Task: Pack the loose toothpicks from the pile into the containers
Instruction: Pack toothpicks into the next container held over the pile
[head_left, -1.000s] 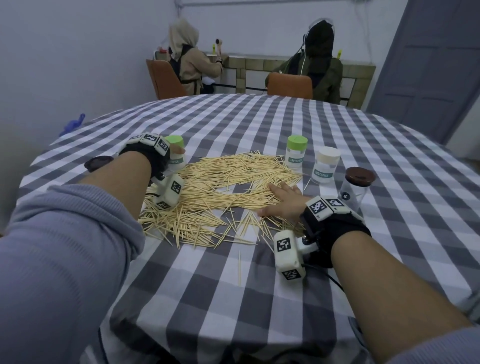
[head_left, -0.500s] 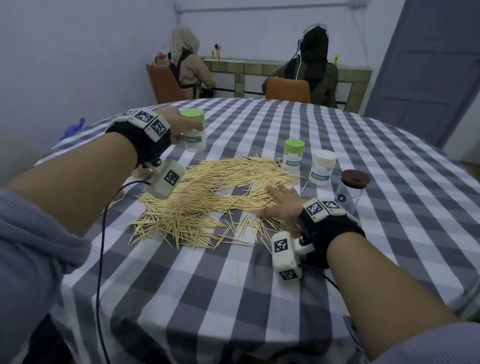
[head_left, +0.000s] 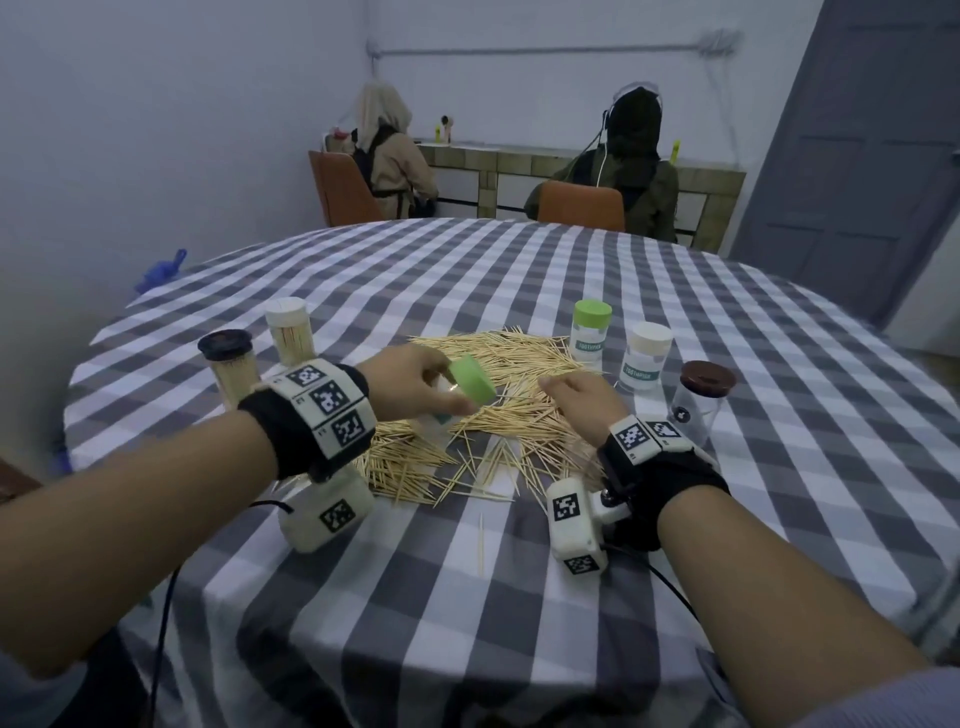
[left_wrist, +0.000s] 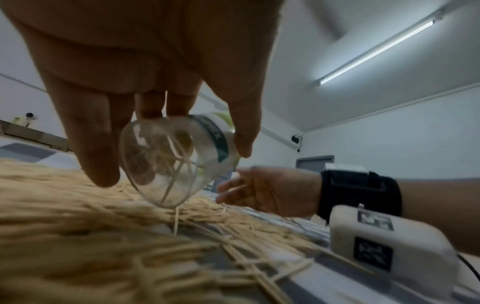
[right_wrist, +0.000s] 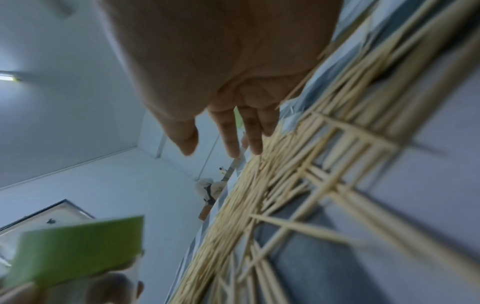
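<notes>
item: clear plastic toothpick jar with green lid (head_left: 462, 397), tilted in left hand (head_left: 410, 382), fingers curled round it, above loose wooden toothpick pile (head_left: 498, 374). right hand (head_left: 582, 402) flat, fingers straight, on pile. advice: uncap before filling.

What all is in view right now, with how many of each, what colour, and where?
loose wooden toothpicks: one pile, tan, table centre
green-lidded clear plastic container: one, tilted over the pile, in the left hand
upright containers: five; green-lidded, white-lidded and brown-lidded on the right; dark-lidded and white-lidded, both full, on the left
checked tablecloth: one, grey and white
seated people: two, at the far counter
hands: left hand grips the tilted container; right hand rests on the pile
</notes>
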